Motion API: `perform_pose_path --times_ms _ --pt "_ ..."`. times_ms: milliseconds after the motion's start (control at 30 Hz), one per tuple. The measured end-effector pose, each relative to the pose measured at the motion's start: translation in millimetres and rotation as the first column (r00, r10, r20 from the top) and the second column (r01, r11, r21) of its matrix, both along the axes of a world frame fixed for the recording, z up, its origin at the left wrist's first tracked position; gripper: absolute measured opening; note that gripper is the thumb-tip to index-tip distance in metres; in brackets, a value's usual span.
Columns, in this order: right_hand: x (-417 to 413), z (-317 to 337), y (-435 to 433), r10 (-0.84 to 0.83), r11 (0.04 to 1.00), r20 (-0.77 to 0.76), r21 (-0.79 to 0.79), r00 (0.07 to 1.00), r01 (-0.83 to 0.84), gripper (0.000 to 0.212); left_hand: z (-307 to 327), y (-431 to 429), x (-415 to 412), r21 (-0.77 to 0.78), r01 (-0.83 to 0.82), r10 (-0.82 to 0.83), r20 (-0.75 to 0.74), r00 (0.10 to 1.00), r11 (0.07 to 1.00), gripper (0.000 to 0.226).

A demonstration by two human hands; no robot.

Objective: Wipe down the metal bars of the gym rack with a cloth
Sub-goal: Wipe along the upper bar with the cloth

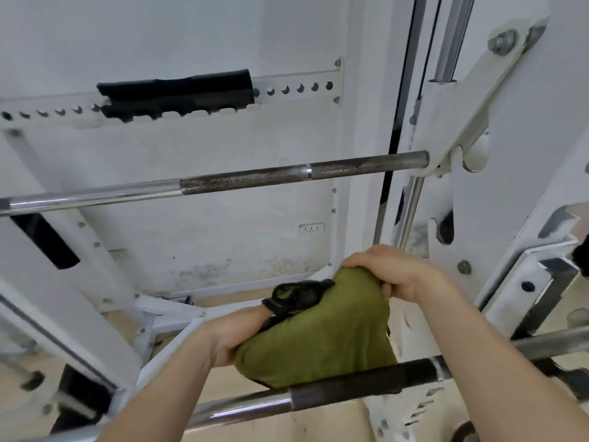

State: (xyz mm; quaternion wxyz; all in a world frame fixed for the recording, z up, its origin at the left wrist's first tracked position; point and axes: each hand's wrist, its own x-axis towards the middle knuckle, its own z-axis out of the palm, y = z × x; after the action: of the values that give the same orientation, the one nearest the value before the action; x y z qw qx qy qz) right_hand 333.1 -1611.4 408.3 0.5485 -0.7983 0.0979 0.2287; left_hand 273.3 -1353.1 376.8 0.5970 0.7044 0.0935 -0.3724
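Observation:
A green cloth [322, 336] is bunched between both hands just above the near metal bar [255, 406], its lower edge draped against that bar. My left hand [229, 336] grips the cloth's left side. My right hand [392, 269] grips its top right corner. A black strap-like piece [296, 295] pokes out of the cloth's top left. A second bar [223, 183], chrome at the left and dark knurled at the right, runs across the rack higher up.
The white rack frame [497, 100] rises at the right with bolts and a chrome guide rod [449, 39]. A perforated white rail with a black pad [178, 94] spans the wall side. White frame legs [159, 327] cross the wooden floor below.

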Motion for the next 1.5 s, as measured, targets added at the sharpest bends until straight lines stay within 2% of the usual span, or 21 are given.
perform_pose_path --times_ms 67,167,233,333,433,567,634,700,800,867,934,1000,1067,1100,1167,1234,1300,1367,1400,1434,1500 --pt "-6 0 16 -0.135 0.951 -0.043 0.274 0.99 0.142 0.033 3 27 -15 -0.023 0.05 -0.05 0.011 0.999 0.998 0.045" --pt "-22 9 40 -0.146 0.8 -0.119 0.569 0.982 0.188 0.019 3 66 -42 -0.001 0.13 -0.13 0.048 0.99 0.992 0.038" --pt "-34 20 61 -0.164 0.752 -0.086 0.634 0.983 0.181 0.013 4 90 -58 -0.026 0.098 -0.095 0.111 0.989 0.995 0.036" --pt "-50 44 87 -0.259 0.731 0.093 0.67 0.961 0.132 0.006 11 119 -76 -0.149 -0.002 0.035 0.216 0.976 0.989 0.034" --pt "-70 70 106 -0.237 0.84 0.345 0.543 0.908 0.013 0.008 16 147 -91 -0.29 -0.187 0.267 0.265 0.926 0.938 0.04" --pt "-93 89 132 -0.021 0.997 0.583 0.072 0.812 -0.026 0.019 31 171 -105 -0.285 -0.349 0.428 0.296 0.854 0.893 0.039" --pt "-102 97 139 0.082 0.978 0.703 -0.192 0.706 0.078 0.022 39 179 -107 -0.198 -0.443 0.485 0.375 0.79 0.875 0.033" --pt "-107 105 140 0.158 0.927 0.768 -0.332 0.621 0.175 0.026 47 188 -106 -0.144 -0.564 0.558 0.471 0.684 0.813 0.026" --pt "-110 119 136 0.097 0.964 0.762 -0.231 0.64 0.13 0.023 65 198 -108 -0.1 -0.674 0.572 0.627 0.529 0.732 0.027" --pt "-117 129 132 0.043 0.999 0.684 -0.015 0.729 -0.044 0.013 78 204 -114 -0.086 -0.727 0.554 0.71 0.435 0.681 0.032" --pt "-125 134 126 0.121 0.967 0.608 0.108 0.785 -0.233 0.017 90 211 -122 -0.081 -0.767 0.542 0.755 0.371 0.637 0.039" --pt "-132 131 125 0.301 0.949 0.63 -0.126 0.716 -0.288 0.032 97 220 -133 -0.055 -0.803 0.509 0.799 0.322 0.594 0.055" --pt "-135 123 134 0.458 0.867 0.699 -0.487 0.549 -0.103 0.034 101 228 -146 -0.001 -0.851 0.448 0.85 0.276 0.525 0.067" --pt "-136 119 141 0.508 0.819 0.725 -0.574 0.466 0.0 0.032 103 231 -154 0.024 -0.875 0.418 0.872 0.255 0.484 0.068" --pt "-137 113 154 0.512 0.811 0.779 -0.577 0.361 0.097 0.027 106 236 -170 0.037 -0.912 0.391 0.896 0.211 0.409 0.06" --pt "-138 104 165 0.379 0.906 0.852 -0.422 0.362 0.045 0.026 109 242 -188 0.037 -0.935 0.396 0.899 0.185 0.353 0.05" --pt "-144 102 181 0.133 0.989 0.852 -0.08 0.507 -0.126 0.026 114 255 -210 0.024 -0.948 0.439 0.883 0.169 0.317 0.037" --pt "-152 104 201 -0.009 0.963 0.794 0.171 0.608 -0.21 0.027 120 270 -237 -0.109 -0.928 0.577 0.807 0.126 0.356 0.029" --pt "-157 105 211 0.005 0.966 0.818 0.145 0.575 -0.216 0.027 123 276 -250 -0.206 -0.9 0.662 0.741 0.113 0.384 0.032" --pt "-162 109 221 0.068 0.98 0.875 0.032 0.479 -0.199 0.025 127 282 -265 -0.302 -0.863 0.732 0.673 0.109 0.405 0.035" --pt "-175 120 246 0.227 0.972 0.952 -0.21 0.206 -0.102 0.022 132 295 -294 -0.434 -0.772 0.79 0.597 0.139 0.464 0.041"
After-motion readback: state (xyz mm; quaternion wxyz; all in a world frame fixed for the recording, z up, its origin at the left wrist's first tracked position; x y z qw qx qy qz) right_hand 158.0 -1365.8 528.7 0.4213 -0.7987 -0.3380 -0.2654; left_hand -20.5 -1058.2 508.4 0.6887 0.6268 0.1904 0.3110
